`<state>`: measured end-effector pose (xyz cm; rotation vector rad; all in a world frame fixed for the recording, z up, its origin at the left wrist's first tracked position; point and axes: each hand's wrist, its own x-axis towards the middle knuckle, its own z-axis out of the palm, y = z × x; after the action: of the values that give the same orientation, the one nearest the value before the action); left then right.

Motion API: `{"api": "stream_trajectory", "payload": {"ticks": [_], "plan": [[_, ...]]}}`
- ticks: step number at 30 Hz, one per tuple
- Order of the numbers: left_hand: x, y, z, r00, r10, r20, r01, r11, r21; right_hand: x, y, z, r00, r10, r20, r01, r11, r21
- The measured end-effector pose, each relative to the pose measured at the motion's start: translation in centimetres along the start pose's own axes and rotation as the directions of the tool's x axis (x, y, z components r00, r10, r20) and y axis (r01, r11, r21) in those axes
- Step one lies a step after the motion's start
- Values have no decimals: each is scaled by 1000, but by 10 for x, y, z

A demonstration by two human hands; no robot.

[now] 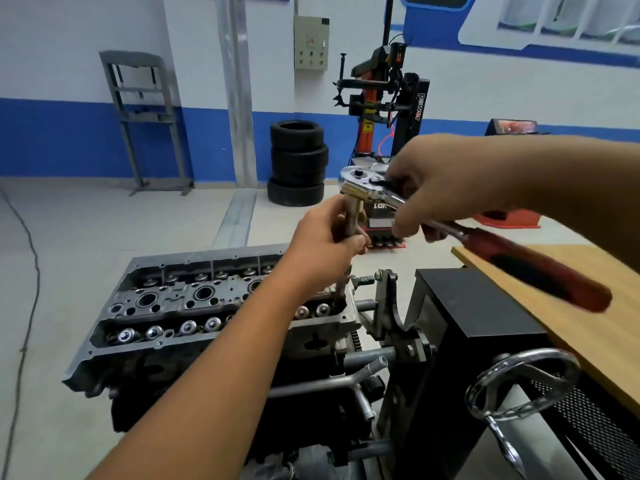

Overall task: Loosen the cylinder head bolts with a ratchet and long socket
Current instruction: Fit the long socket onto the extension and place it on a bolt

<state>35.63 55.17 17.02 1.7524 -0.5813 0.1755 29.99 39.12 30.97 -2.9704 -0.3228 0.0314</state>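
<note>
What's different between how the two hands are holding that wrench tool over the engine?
The left hand wraps around the upright long socket, low down; the right hand holds the ratchet near its shiny head, higher up. The left grips a vertical part, the right a slanting one, leaving the red handle free. Both hands are curled on the joined tool.

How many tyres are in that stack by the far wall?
3 tyres, lying flat one on another on the floor beside the grey wall column, left of the orange and black tyre machine. Any others behind them would be hidden.
</note>
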Motion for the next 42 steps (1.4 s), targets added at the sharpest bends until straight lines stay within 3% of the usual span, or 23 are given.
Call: {"api": "stream_trajectory", "payload": {"ticks": [4,8,10,12,13,14,17,19,22,24,28,33,37,42], "plan": [[-5,11,-10,984,91,152,-90,996,-18,11,2,4,968,-181,-171,135,958,-252],[-7,8,-4,997,82,15,-82,996,19,11,0,13,933,-213,-290,112,938,-329],[-7,5,-2,990,94,-103,-90,995,38,4,-6,14,962,-135,-236,82,972,-221],[-5,6,0,977,110,-185,-99,993,68,-4,-11,15,998,-34,-47,40,990,137],[-5,8,0,976,103,-191,-91,993,70,-6,-14,15,999,-21,43,11,972,235],[-6,8,-1,983,73,-168,-66,997,44,-5,-16,14,997,-26,71,7,965,261],[-13,4,-15,1000,4,25,-2,999,-51,1,-21,6,998,-55,-5,55,997,52],[-17,2,-20,994,13,107,-15,1000,12,2,-20,1,999,-37,6,36,990,134],[-16,5,-16,999,31,27,-33,994,105,4,-18,-2,999,13,40,-24,959,283],[-15,5,-8,994,69,-83,-55,984,169,7,-19,2,990,93,109,-132,889,438],[-15,4,2,972,118,-205,-68,969,237,4,-24,23,952,213,220,-306,608,733],[-16,4,-12,994,103,37,-106,990,93,5,-23,17,956,251,151,-283,663,693],[-17,8,-9,993,114,-3,-113,989,92,7,-17,10,938,215,273,-347,617,706],[-16,5,-10,988,152,-32,-148,985,92,9,-11,-3,940,151,306,-321,696,643]]}}
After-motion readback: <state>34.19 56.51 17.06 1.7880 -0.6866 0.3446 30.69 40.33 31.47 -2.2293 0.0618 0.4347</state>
